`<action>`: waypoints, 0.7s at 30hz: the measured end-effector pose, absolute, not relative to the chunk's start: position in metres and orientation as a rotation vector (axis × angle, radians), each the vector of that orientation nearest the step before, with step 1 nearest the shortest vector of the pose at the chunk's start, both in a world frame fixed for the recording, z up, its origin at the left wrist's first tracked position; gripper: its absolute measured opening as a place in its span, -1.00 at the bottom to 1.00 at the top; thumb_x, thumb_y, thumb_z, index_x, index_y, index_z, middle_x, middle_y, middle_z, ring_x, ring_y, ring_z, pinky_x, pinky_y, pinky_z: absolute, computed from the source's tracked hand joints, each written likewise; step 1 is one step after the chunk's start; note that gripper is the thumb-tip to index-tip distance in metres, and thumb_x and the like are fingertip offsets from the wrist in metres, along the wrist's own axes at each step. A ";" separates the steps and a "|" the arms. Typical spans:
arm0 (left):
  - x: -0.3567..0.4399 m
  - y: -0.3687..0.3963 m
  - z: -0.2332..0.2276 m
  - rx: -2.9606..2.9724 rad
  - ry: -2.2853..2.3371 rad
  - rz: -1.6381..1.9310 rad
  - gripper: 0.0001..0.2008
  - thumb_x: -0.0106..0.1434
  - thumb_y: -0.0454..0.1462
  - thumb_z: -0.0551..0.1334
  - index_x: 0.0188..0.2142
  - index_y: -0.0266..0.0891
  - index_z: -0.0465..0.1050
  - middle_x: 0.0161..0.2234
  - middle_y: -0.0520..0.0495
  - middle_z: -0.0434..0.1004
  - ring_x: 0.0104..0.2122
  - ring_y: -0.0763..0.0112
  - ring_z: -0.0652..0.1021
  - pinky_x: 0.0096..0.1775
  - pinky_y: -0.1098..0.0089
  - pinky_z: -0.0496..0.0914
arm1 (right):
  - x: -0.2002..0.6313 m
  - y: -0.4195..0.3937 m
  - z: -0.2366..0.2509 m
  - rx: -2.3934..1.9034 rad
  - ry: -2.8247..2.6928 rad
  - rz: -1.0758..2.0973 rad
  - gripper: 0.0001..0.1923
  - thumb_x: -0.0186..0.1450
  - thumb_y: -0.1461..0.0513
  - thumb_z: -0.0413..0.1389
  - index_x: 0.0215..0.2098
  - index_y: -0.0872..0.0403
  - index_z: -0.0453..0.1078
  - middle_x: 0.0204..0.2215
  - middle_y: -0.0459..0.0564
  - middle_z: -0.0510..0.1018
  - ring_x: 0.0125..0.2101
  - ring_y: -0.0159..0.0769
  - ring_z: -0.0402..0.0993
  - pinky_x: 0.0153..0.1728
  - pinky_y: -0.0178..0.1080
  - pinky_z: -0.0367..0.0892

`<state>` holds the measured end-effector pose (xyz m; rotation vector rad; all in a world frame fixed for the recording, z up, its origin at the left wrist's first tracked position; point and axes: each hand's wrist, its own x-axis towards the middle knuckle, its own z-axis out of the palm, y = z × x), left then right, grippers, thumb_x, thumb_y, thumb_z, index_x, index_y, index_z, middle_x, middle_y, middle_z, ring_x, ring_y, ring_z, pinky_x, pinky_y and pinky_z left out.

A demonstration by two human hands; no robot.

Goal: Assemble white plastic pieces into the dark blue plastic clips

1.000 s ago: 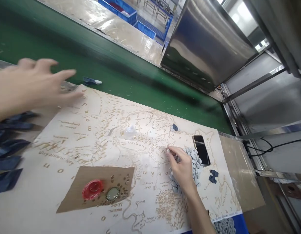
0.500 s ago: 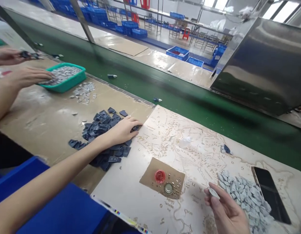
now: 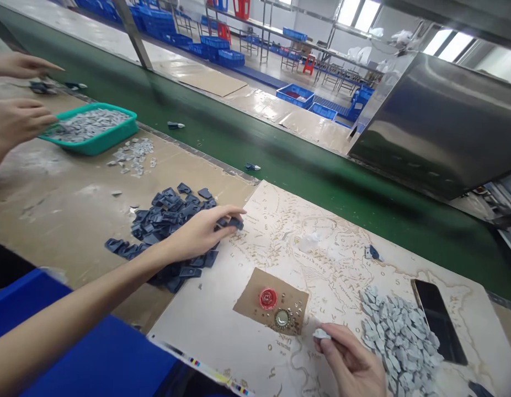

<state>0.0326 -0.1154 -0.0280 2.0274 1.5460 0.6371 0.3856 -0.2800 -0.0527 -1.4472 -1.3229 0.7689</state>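
Fingers (image 3: 233,212) at dark pile (image 3: 164,220) edge

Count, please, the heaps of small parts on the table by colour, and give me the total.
Dark blue heaps: 1, the dark blue heap under the left hand.
Light grey heaps: 3, the grey heap beside the right hand, the small grey scatter, and the grey parts in the green tray.
Total: 4
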 end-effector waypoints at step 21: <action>0.078 -0.307 -0.081 1.094 1.517 1.298 -0.76 0.32 0.01 0.49 -0.06 0.11 0.73 -0.20 0.05 0.81 -0.24 0.30 0.78 -0.14 0.56 0.68 | 0.340 -0.272 -0.069 -1.281 -1.996 0.460 -0.62 0.42 0.44 0.19 0.02 -0.09 0.69 -0.23 0.03 0.78 -0.29 -0.20 0.76 -0.28 -0.24 0.72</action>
